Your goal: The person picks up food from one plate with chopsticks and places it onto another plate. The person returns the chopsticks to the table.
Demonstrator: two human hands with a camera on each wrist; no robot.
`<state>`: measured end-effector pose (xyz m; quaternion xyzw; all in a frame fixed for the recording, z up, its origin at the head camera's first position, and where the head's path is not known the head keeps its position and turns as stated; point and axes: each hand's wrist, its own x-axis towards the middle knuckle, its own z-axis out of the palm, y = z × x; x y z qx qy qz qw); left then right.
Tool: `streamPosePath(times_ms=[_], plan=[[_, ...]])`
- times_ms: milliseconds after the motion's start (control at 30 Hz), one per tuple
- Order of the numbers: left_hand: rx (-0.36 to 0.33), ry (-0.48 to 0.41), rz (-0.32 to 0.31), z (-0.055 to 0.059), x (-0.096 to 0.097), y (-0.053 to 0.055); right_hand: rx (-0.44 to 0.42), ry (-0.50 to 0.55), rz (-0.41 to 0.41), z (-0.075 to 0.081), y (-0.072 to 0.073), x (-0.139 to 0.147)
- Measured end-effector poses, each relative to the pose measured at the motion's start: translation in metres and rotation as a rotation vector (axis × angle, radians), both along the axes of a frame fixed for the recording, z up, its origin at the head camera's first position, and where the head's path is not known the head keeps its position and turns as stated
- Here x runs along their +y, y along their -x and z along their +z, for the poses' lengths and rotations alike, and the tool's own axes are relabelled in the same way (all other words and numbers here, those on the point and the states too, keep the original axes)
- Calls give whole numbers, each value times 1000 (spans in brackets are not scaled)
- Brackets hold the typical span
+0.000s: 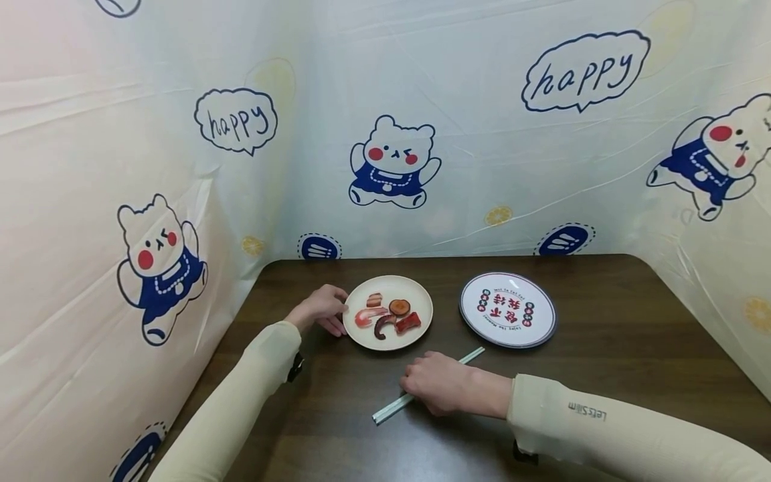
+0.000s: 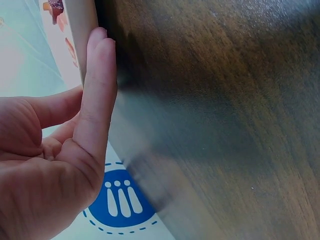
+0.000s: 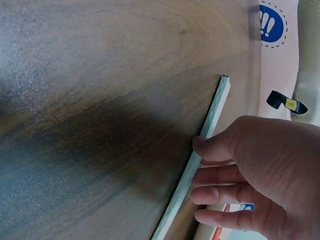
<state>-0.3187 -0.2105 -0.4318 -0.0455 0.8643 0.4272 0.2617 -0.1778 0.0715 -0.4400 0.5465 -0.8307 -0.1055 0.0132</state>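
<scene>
In the head view a round cream plate (image 1: 388,343) carries several food pieces: a shrimp (image 1: 369,316), a mushroom-like slice (image 1: 399,307), a curled tentacle (image 1: 382,325), a red meat-like piece (image 1: 408,323) and a layered piece (image 1: 375,300). My left hand (image 1: 320,309) holds the plate by its left rim, its fingers against the edge in the left wrist view. Nearer the front, my right hand (image 1: 442,385) grips pale green chopsticks (image 1: 391,408) by their middle, low over the table. The thumb (image 3: 210,149) lies against them in the right wrist view.
A white plate with a blue rim and printed lettering (image 1: 508,333) lies to the right of the cream one. Both are on a dark wooden table (image 1: 608,335). Behind and beside it hangs a pale sheet (image 1: 470,167) printed with cartoon bears.
</scene>
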Motion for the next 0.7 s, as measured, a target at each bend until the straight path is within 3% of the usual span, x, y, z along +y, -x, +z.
streamPosePath(times_ms=[300, 700], plan=[[-5, -6, 1, -1, 0, -1, 75, -111, -7, 0, -7, -9], [-9, 3, 10, -2, 1, 3, 240, -64, -50, -8, -20, -24]])
